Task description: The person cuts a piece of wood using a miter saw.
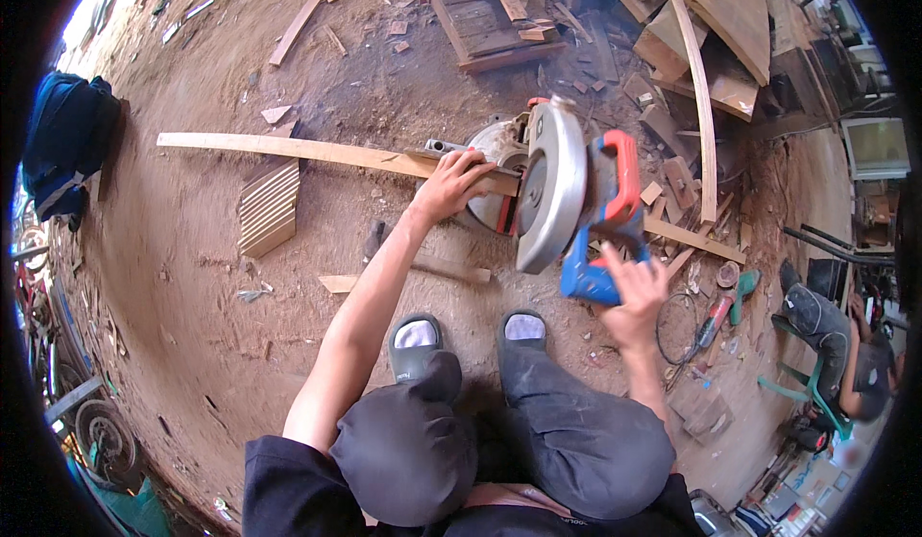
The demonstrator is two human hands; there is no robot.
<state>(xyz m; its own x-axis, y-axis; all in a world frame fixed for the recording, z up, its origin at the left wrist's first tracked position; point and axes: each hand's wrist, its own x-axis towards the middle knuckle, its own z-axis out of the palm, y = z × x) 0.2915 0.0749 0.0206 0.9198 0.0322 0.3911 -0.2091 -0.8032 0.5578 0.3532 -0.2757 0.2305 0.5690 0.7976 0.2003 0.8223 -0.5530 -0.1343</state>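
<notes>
My left hand is closed over a long wooden strip lying across the base of a chop saw, holding it beside the round blade guard. The saw has a silver guard, an upper red handle and a blue lower grip. My right hand is at the blue grip, slightly blurred, its fingers loosely apart rather than visibly wrapped round it. A striped wooden offcut lies under the strip at the left, and a hammer-like tool is partly hidden by my left arm.
Wood scraps and panels crowd the back right. An angle grinder with a cable lies right of my feet. A dark bag sits far left, bicycle parts lower left. Another person sits at the right edge.
</notes>
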